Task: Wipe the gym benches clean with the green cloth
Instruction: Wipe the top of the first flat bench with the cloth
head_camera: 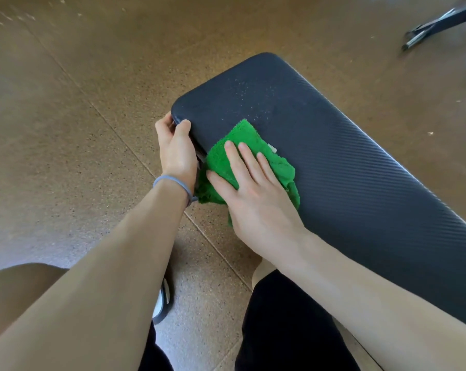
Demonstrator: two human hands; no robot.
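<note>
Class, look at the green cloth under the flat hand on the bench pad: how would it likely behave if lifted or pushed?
The green cloth is rumpled and drapes over the bench pad edge, so it would probably hang limp. Its fuzzy pile suggests it is light. Under the flat right hand it should slide, perhaps bunching.

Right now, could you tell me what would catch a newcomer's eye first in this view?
The green cloth stands out first, spread on the near end of the dark bench pad with the right hand pressing flat on it. Just left of it, the left hand grips the pad's edge, a grey band on its wrist. Pale specks dot the pad beyond the cloth.
</note>
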